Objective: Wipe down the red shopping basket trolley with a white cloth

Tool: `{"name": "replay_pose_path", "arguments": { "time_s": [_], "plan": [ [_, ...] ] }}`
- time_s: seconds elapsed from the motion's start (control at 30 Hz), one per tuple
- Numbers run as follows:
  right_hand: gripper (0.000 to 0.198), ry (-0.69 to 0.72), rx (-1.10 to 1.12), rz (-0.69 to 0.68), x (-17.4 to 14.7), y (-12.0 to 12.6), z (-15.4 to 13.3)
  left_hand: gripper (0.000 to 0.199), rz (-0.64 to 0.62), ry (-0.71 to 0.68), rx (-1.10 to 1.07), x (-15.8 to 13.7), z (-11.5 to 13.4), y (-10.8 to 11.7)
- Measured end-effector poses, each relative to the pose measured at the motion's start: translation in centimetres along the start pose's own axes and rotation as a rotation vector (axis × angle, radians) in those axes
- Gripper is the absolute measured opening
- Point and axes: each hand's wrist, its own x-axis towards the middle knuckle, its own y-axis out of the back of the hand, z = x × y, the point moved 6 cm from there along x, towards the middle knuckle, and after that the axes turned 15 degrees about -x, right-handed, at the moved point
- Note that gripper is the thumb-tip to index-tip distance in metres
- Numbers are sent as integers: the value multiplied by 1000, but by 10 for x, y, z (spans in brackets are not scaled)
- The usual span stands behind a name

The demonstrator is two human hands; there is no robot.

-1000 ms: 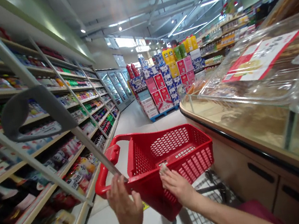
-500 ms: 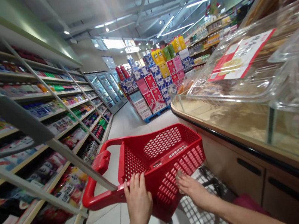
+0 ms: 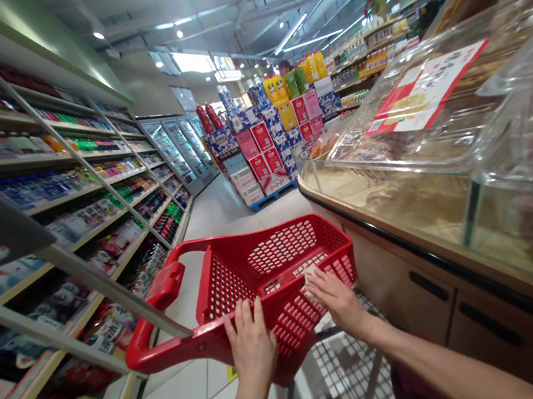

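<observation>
A red plastic shopping cart (image 3: 310, 317) with perforated basket walls stands in front of me, and nothing shows inside its basket. My left hand (image 3: 251, 343) grips its near rim, fingers hooked over the edge, thumb side hidden. Bunched under the fingers of my right hand (image 3: 335, 296) is a pale cloth (image 3: 310, 280), pressed against the near rim further right. A grey metal bar (image 3: 114, 294) rises from the cart's left side to a dark grey handle (image 3: 0, 214), apart from both hands.
Shelves (image 3: 106, 178) full of drinks line the left side. On the right, a display counter (image 3: 391, 220) with a black edge holds clear plastic food boxes (image 3: 400, 117). Stacked cartons (image 3: 259, 153) stand on a blue pallet ahead, with glass-door fridges (image 3: 175, 150) behind.
My right hand has moved up with the cloth from the basket's side wall to its rim. In view, the cart has shifted slightly left, and my left hand stays on the rim.
</observation>
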Motion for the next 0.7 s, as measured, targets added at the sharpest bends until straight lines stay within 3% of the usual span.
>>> {"name": "replay_pose_path", "arguments": {
  "time_s": [0.07,0.23,0.4,0.6,0.7],
  "plan": [
    [34,12,-2,26,3,2,3,52,13,7,20,-1,-2,-1],
    [34,24,-46,-116,-20,-7,15,54,-22,-17,31,-2,-3,-6],
    [35,-40,-62,3,-12,8,29,54,-5,0,57,-2,-2,-5],
    [37,-67,-154,-184,-37,0,52,55,-8,-28,52,-2,-2,-6],
    [42,-130,-155,-79,-26,11,68,55,-2,-35,70,-4,-3,-6]
  ]
}}
